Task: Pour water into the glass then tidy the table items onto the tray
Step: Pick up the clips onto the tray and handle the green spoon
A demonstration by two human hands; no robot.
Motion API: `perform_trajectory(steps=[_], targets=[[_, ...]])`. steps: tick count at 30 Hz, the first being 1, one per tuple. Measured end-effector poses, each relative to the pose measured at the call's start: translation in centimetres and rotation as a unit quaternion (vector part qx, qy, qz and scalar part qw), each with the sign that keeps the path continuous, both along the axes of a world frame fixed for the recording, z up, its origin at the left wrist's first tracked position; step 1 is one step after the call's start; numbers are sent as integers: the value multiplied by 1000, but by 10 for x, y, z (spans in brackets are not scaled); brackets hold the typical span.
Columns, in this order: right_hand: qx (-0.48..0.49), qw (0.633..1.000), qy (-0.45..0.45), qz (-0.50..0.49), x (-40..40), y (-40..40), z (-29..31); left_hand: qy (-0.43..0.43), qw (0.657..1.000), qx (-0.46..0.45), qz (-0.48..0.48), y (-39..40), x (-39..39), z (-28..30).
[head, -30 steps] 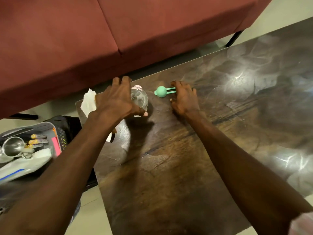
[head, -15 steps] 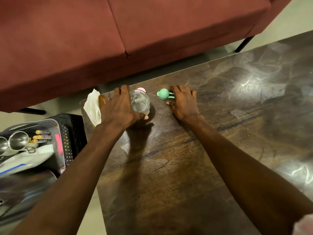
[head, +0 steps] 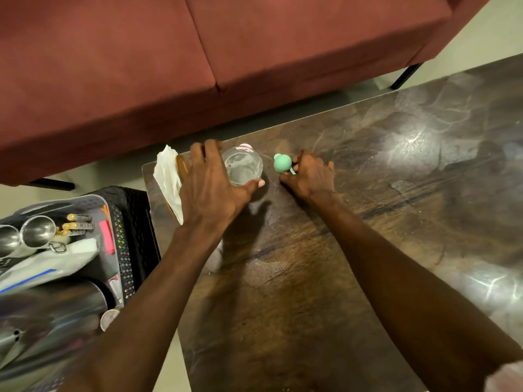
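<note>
Two hands at work on far-left corner of dark tabletop, both busy w/ small items. Left hand wrapped over clear glass, thumb on near side, fingers curled past far rim; glass upright on tabletop, pale pink thing just behind it, too hidden to name. Contents hard to read: cannot tell whether water is in, so pour step unconfirmed. Right hand clenched round handle of green utensil, round head poking out toward glass, just beside it, not touching. White napkin crumpled at tabletop edge, partly under left wrist; amber-brown piece beside it, prob. part of same clutter. Grey tray low at left, off tabletop, already carrying steel cups, markers, white packet. Judged stage: tidying under way, approx. midway; glass, utensil, napkin not yet moved across to tray.
</note>
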State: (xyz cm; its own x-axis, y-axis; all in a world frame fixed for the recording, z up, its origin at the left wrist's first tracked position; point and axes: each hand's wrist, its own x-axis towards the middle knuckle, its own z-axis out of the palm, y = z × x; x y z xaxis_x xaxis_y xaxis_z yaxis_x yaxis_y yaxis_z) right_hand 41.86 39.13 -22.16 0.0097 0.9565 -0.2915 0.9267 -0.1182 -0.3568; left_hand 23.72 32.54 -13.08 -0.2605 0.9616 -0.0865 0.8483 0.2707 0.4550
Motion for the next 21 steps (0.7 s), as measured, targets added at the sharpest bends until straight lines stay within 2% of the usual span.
perform_trajectory(steps=[4,10,16,21], targets=[[-33,999,-18,-12,-5,-9,2,-54,996,73,5,-15,9,-7],[-76,995,-59,-18,-11,-37,6,-132,988,84,6,-38,26,-18],[-108,993,-41,-2,-11,-62,6,-216,972,-33,90,-59,42,-42],[-94,992,75,-25,-7,-79,4,-325,915,-149,186,-59,49,-61]])
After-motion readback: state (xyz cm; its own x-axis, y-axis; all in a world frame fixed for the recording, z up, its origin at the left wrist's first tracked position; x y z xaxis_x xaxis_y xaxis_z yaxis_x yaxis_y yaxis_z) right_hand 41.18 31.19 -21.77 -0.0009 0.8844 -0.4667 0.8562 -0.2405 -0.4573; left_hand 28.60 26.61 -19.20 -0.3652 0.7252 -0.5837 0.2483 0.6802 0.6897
